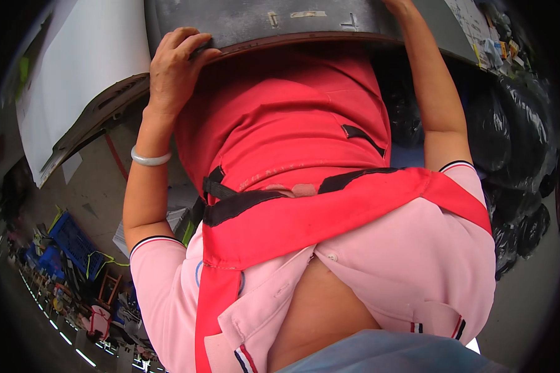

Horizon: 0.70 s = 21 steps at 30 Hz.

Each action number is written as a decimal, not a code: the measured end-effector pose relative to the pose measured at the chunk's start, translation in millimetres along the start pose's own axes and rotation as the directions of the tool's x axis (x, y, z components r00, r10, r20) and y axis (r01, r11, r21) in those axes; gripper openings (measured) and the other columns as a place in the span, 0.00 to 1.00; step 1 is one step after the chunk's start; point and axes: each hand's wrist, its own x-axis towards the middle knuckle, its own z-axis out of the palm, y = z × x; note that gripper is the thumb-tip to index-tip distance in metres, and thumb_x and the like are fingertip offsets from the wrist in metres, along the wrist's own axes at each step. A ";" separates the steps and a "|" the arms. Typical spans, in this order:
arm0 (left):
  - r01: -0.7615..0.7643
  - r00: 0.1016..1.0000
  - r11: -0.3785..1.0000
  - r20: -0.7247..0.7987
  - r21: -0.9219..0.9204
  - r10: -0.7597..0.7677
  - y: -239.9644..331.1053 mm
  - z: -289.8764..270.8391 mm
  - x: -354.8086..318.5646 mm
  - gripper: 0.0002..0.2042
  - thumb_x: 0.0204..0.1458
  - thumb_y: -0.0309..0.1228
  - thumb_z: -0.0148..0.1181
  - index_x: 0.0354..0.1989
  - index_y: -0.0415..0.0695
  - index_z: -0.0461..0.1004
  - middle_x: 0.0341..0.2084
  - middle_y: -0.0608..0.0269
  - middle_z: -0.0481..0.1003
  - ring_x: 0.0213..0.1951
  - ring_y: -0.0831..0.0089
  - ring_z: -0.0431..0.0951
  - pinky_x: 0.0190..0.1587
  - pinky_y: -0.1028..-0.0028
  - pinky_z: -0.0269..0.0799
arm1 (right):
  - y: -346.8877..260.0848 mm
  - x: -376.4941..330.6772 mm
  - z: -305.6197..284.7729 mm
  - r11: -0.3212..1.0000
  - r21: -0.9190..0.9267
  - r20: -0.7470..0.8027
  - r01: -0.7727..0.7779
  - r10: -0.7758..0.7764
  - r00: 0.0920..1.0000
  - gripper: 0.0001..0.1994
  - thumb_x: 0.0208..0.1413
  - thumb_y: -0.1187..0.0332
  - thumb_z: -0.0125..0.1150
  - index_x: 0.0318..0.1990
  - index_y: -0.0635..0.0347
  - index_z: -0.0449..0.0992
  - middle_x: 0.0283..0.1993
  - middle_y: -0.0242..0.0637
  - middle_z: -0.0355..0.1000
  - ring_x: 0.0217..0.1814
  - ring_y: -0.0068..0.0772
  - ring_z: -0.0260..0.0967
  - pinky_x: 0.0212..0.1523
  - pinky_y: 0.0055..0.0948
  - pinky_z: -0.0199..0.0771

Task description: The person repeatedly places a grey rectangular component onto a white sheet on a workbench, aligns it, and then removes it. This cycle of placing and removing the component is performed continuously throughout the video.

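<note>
My left hand (179,65) rests at the near left corner of a dark grey work surface (249,18) with a brown edge. Its fingers are bent and the thumb stands apart from them; I make out nothing held in it. A pale bangle (150,156) circles that wrist. On the right, my forearm reaches over the same surface, and my right hand (397,5) is cut off by the top of the picture, so its fingers are hidden. Several strips of worn tape (308,13) are stuck on the surface between my hands.
My red apron (292,124) is close against the surface's front edge. To the left stands a table with a white sheet (87,74); beyond it lie a blue crate (78,239) and clutter. Black plastic bags (516,130) are piled on the right, below small items.
</note>
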 end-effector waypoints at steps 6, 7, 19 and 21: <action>0.011 1.000 1.000 -0.004 -0.002 -0.011 -1.4 0.3 -2.2 0.14 0.48 0.32 0.74 0.42 0.43 0.82 0.41 0.60 0.78 0.45 0.60 0.78 0.47 0.64 0.74 | -1.7 0.8 2.8 1.000 -0.008 -0.010 -0.005 0.005 1.000 0.16 0.55 0.59 0.70 0.39 0.67 0.81 0.35 0.40 0.79 0.38 0.30 0.74 0.43 0.32 0.74; 0.006 1.000 1.000 -0.007 0.001 -0.006 -1.7 0.6 -2.0 0.14 0.48 0.32 0.74 0.42 0.43 0.82 0.41 0.60 0.78 0.45 0.60 0.78 0.47 0.64 0.74 | 3.7 3.8 5.2 1.000 0.000 -0.012 0.008 -0.008 1.000 0.16 0.55 0.59 0.70 0.39 0.67 0.81 0.35 0.40 0.79 0.39 0.30 0.74 0.43 0.32 0.75; -0.007 1.000 1.000 -0.030 -0.015 0.006 -3.6 0.7 -3.4 0.14 0.48 0.32 0.74 0.42 0.43 0.82 0.41 0.59 0.79 0.45 0.60 0.78 0.47 0.65 0.75 | 1.2 2.2 7.9 0.999 -0.049 -0.035 -0.010 0.008 0.999 0.17 0.55 0.58 0.70 0.39 0.65 0.79 0.35 0.40 0.78 0.39 0.30 0.73 0.43 0.33 0.74; -0.016 0.999 1.000 -0.029 -0.017 0.016 -2.7 1.3 -1.9 0.14 0.48 0.32 0.74 0.42 0.43 0.82 0.41 0.59 0.79 0.45 0.60 0.78 0.47 0.64 0.75 | 4.9 2.3 7.0 0.999 -0.044 -0.034 -0.007 0.006 0.999 0.17 0.55 0.58 0.70 0.38 0.65 0.79 0.35 0.39 0.77 0.39 0.30 0.72 0.43 0.33 0.74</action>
